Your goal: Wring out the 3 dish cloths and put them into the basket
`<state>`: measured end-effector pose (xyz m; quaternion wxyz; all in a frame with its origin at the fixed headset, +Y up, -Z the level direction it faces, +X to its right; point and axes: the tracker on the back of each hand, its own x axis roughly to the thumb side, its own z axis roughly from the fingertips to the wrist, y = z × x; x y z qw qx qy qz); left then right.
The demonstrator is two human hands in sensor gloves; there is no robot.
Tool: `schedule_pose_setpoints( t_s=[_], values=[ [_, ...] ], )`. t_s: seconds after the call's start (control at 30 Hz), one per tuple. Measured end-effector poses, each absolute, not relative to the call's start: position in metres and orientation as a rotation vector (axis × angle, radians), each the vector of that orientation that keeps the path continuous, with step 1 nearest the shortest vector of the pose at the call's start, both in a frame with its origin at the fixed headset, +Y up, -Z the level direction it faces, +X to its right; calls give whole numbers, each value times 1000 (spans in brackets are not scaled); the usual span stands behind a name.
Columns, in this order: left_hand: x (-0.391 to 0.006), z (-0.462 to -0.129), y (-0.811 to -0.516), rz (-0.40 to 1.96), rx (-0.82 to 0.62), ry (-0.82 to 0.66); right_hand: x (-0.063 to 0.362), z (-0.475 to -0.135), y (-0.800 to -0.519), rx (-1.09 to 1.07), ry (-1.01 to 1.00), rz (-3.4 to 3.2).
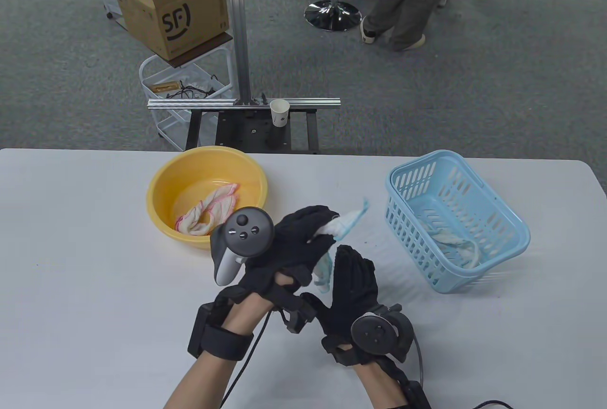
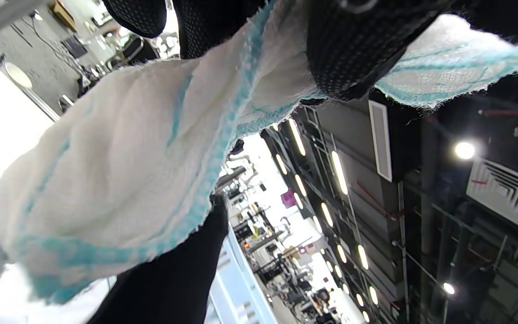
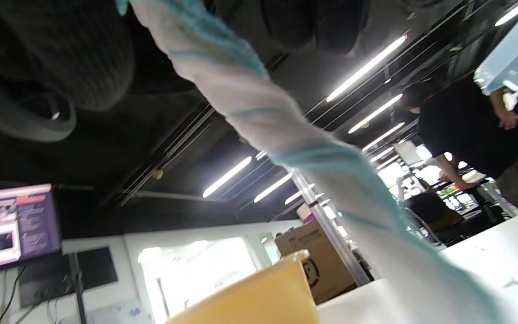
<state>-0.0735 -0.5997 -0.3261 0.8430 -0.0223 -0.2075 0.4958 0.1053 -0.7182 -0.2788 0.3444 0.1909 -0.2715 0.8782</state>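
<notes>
1. Nearest the bottom edge of the table view, the right hand [image 1: 353, 285] stands upright over the desk [image 1: 95, 285], palm turned toward the left hand. It appears to grip the lower end of the blue-edged cloth [image 1: 339, 228], though its fingers are hidden behind the hand, so I cannot tell how tightly.
2. Just above and left of it, the left hand [image 1: 298, 238] has its fingers curled round the upper end of the same cloth, with a loose corner sticking out to the upper right. Gripping opposite ends looks like the set-up for twisting water out.
3. The right wrist view shows this cloth [image 3: 286, 148] roped into a tight spiral, which suits a wringing step in progress. The left wrist view shows it [image 2: 119, 180] bunched under dark fingertips [image 2: 349, 49].
4. The hands hold the cloth in the air between the two containers, likely so it can go straight to the right when done.
5. Further back, left of centre, the yellow basin [image 1: 207, 195] holds a pink-edged cloth [image 1: 208, 212], probably not yet wrung.
6. At centre right, the blue basket [image 1: 455, 219] already holds one white cloth [image 1: 455, 240], so about a third of the job seems finished.
</notes>
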Motion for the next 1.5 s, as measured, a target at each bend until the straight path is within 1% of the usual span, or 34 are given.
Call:
schedule_pose_setpoints(
  t_s=[0.13,0.23,0.4,0.5,0.6,0.67,0.8,0.93,1.07,1.13,1.17,1.27,1.33,1.4,1.5],
  values=[
    [-58,-317,-612,1071,-74,-480,120,-280,-717,341,-755,2169],
    [-60,-310,-613,1109,-87,-507,133,-282,-717,219,-776,2064],
    [-82,-304,-619,1120,-88,-517,150,-291,-729,48,-640,1883],
    [-99,-304,-636,1158,-101,-488,154,-295,-737,-10,-547,1750],
    [-114,-308,-660,1214,-146,-448,152,-299,-742,-1,-458,1651],
    [-125,-311,-680,1294,-215,-414,150,-300,-744,0,-426,1609],
    [-145,-317,-712,1360,-287,-356,148,-302,-746,5,-386,1596],
    [-168,-321,-735,1432,-284,-264,154,-302,-747,-13,-367,1584],
    [-185,-323,-752,1468,-303,-219,156,-305,-745,27,-339,1646],
    [-186,-322,-759,1503,-354,-237,152,-305,-746,58,-318,1673],
    [-183,-322,-762,1505,-405,-256,149,-306,-746,78,-296,1686],
    [-166,-319,-766,1412,-560,-330,137,-305,-746,146,-249,1714],
    [-150,-317,-768,1334,-673,-408,129,-304,-747,191,-200,1723],
    [-133,-315,-772,1318,-783,-460,121,-303,-747,227,-164,1714],
    [-122,-314,-777,1370,-838,-455,116,-301,-746,254,-151,1722]
  ],
)
